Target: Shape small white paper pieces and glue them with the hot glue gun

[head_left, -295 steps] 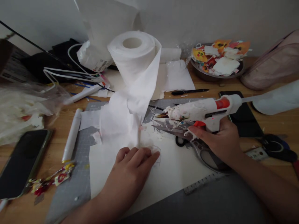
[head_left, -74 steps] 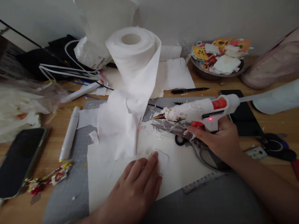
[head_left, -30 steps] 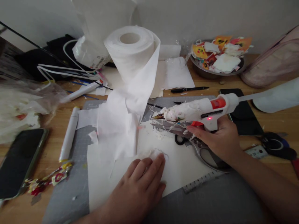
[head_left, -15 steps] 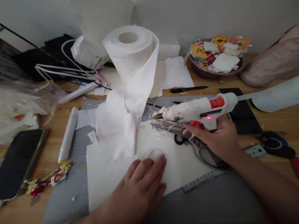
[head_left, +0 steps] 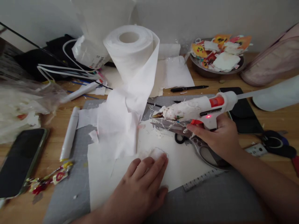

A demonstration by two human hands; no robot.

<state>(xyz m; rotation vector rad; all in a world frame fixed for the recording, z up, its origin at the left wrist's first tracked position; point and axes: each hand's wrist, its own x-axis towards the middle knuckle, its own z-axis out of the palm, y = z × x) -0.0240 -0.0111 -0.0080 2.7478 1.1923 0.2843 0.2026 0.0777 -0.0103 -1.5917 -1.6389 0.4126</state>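
My right hand (head_left: 221, 137) is wrapped round the handle of a white hot glue gun (head_left: 193, 109), a finger near its orange trigger. Its metal nozzle points left, crusted with dried glue, and a red light glows on its side. Beneath the gun lie grey-handled scissors (head_left: 201, 146). My left hand (head_left: 142, 186) lies with its fingers stretched out, fingertips pressing a small white padded piece (head_left: 157, 152) onto a white sheet (head_left: 102, 180). Part of that piece is hidden under the fingers. Just beyond it, a length of white paper towel (head_left: 116, 130) trails from an upright roll (head_left: 130, 59).
A grey cutting mat (head_left: 63, 199) and a clear ruler (head_left: 201, 180) lie under the sheet. Phones (head_left: 21, 161) (head_left: 245, 112) rest at both sides. A metal bowl (head_left: 210, 73) of decorated pieces stands at the back right. A white marker (head_left: 70, 133) lies on the left.
The view has shifted very slightly. Both hands keep their places, the left on the padded piece and the right round the glue gun.
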